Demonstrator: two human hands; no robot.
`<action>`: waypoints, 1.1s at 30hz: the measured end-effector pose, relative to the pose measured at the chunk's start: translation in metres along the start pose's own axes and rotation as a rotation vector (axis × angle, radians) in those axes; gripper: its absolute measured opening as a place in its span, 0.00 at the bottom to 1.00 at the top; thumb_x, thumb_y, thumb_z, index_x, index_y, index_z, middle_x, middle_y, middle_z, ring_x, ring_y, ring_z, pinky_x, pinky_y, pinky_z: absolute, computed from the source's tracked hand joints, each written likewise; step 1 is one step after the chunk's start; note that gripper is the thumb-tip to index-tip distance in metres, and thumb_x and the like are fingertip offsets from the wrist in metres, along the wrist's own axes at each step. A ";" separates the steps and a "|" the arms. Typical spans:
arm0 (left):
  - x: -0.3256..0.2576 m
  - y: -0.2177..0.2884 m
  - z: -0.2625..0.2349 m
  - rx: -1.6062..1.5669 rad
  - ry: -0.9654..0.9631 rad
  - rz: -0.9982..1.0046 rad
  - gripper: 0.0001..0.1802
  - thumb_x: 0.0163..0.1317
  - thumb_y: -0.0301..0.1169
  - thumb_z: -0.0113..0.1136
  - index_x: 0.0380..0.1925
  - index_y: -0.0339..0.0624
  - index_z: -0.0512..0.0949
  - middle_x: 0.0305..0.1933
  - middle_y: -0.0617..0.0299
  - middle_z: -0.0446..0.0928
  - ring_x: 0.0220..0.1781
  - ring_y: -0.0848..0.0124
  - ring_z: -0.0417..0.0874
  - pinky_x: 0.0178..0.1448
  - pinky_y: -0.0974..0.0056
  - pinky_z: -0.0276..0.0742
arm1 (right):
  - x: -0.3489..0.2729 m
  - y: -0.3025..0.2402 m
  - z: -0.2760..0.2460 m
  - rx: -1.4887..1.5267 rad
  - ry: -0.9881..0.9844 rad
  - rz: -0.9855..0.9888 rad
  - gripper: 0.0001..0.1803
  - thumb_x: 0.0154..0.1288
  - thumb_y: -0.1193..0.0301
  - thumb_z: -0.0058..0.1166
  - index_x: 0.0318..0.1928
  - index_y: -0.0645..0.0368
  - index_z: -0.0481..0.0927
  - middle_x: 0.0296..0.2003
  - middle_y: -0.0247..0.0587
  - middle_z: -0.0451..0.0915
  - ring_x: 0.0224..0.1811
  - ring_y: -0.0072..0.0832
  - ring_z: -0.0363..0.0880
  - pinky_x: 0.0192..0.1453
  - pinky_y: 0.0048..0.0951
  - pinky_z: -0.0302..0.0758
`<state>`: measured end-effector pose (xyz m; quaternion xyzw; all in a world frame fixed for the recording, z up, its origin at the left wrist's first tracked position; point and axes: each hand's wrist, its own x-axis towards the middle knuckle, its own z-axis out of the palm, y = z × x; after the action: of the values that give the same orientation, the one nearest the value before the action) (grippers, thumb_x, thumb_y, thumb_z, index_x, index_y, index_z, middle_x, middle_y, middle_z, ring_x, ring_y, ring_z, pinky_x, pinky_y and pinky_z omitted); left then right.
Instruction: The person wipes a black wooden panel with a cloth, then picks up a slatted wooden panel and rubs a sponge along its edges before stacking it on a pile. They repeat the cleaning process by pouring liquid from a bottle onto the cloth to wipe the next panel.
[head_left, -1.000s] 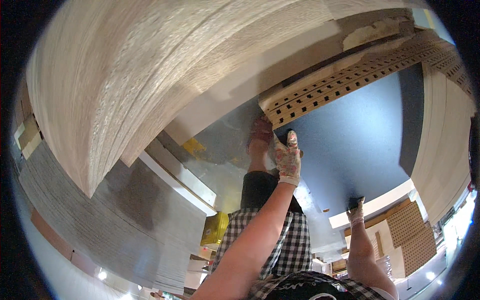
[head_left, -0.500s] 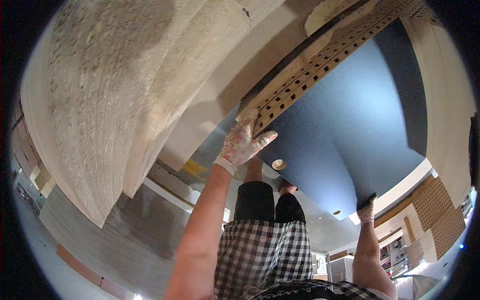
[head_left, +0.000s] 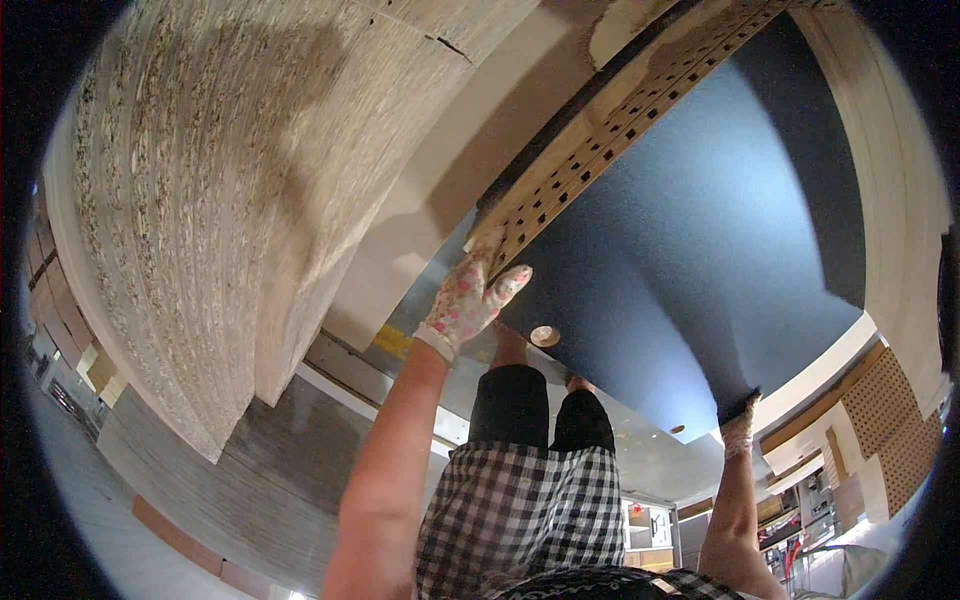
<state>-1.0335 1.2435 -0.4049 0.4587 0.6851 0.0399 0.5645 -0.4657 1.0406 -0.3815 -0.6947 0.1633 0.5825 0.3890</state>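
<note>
A large dark blue panel point(head_left: 640, 250) with a sheen across it fills the middle and right, a round light hole near its left edge. Along its far left side runs a light wooden strip point(head_left: 585, 165) with rows of small dark holes. In a white floral glove, my left hand point(head_left: 468, 298) is closed at the near end of this edge, thumb lying over the blue surface and the other fingers partly hidden. My right hand point(head_left: 738, 428), also gloved, grips the panel's near right edge, its fingertips partly out of sight.
Stacked boards with rough chipboard edges point(head_left: 190, 190) rise at the left. A grey wood-grain surface point(head_left: 290, 450) lies below them. At the right are perforated board ends point(head_left: 890, 425) and a pale curved-looking board edge point(head_left: 890, 190). My legs stand close to the panel's near side.
My left hand and the panel's near left end have shifted slightly left and toward me. Both hands keep their hold. The whole view has turned a little too.
</note>
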 end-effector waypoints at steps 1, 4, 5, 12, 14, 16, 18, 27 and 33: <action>0.000 0.002 -0.002 0.017 -0.045 -0.071 0.35 0.59 0.49 0.55 0.61 0.38 0.64 0.59 0.44 0.69 0.61 0.54 0.70 0.64 0.59 0.64 | 0.000 0.000 0.009 -0.004 -0.035 0.002 0.38 0.64 0.41 0.41 0.58 0.64 0.68 0.58 0.47 0.70 0.59 0.41 0.68 0.65 0.40 0.64; 0.005 0.005 -0.002 -0.050 -0.103 -0.113 0.36 0.59 0.49 0.55 0.61 0.38 0.64 0.60 0.45 0.69 0.61 0.54 0.70 0.64 0.59 0.63 | -0.002 -0.003 -0.003 -0.039 -0.034 -0.019 0.38 0.65 0.42 0.40 0.59 0.65 0.67 0.59 0.47 0.69 0.60 0.42 0.68 0.66 0.41 0.63; 0.005 0.004 -0.002 -0.043 -0.100 -0.109 0.36 0.59 0.49 0.55 0.61 0.38 0.64 0.60 0.45 0.69 0.61 0.54 0.70 0.64 0.59 0.63 | -0.002 -0.003 0.000 -0.032 -0.039 -0.019 0.38 0.65 0.42 0.40 0.59 0.65 0.67 0.59 0.47 0.69 0.60 0.42 0.68 0.66 0.41 0.63; 0.024 0.011 -0.003 0.095 -0.146 -0.016 0.36 0.59 0.47 0.56 0.62 0.37 0.62 0.59 0.44 0.69 0.62 0.56 0.69 0.65 0.59 0.62 | 0.002 -0.012 0.002 -0.137 -0.048 0.051 0.35 0.63 0.45 0.47 0.58 0.62 0.69 0.57 0.42 0.72 0.58 0.36 0.70 0.66 0.36 0.63; 0.025 0.025 -0.002 0.080 -0.080 0.095 0.35 0.60 0.47 0.56 0.61 0.35 0.63 0.59 0.44 0.69 0.63 0.57 0.68 0.65 0.60 0.61 | 0.002 -0.009 0.003 -0.123 -0.082 0.036 0.35 0.63 0.44 0.46 0.58 0.62 0.69 0.57 0.42 0.72 0.58 0.36 0.70 0.65 0.36 0.64; 0.027 0.026 0.001 0.059 -0.069 0.105 0.34 0.60 0.47 0.56 0.60 0.35 0.64 0.59 0.44 0.69 0.62 0.57 0.69 0.65 0.59 0.61 | 0.001 -0.008 0.003 -0.110 -0.111 0.023 0.35 0.63 0.44 0.46 0.58 0.62 0.69 0.57 0.42 0.72 0.59 0.36 0.70 0.65 0.36 0.65; 0.028 0.020 0.002 0.044 -0.052 0.114 0.34 0.60 0.47 0.56 0.59 0.35 0.65 0.58 0.45 0.70 0.62 0.57 0.69 0.64 0.59 0.62 | 0.002 -0.005 0.003 -0.111 -0.101 -0.003 0.37 0.63 0.43 0.45 0.59 0.62 0.68 0.58 0.42 0.70 0.59 0.36 0.69 0.64 0.35 0.66; 0.030 -0.010 0.000 -0.080 -0.160 0.114 0.31 0.61 0.48 0.54 0.56 0.34 0.68 0.50 0.46 0.76 0.54 0.58 0.76 0.59 0.60 0.67 | 0.003 0.003 -0.015 -0.208 0.012 -0.069 0.40 0.61 0.39 0.44 0.58 0.63 0.69 0.55 0.44 0.73 0.56 0.35 0.71 0.61 0.36 0.68; 0.055 -0.017 -0.015 0.113 -0.301 0.105 0.35 0.62 0.49 0.51 0.61 0.34 0.62 0.56 0.47 0.72 0.59 0.60 0.72 0.62 0.62 0.65 | 0.017 0.012 -0.019 -0.188 0.124 -0.148 0.33 0.62 0.51 0.55 0.59 0.63 0.67 0.51 0.38 0.73 0.51 0.28 0.73 0.57 0.32 0.70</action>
<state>-1.0519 1.2777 -0.4499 0.5255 0.5692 -0.0385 0.6311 -0.4560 1.0228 -0.4008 -0.7729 0.0803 0.5209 0.3533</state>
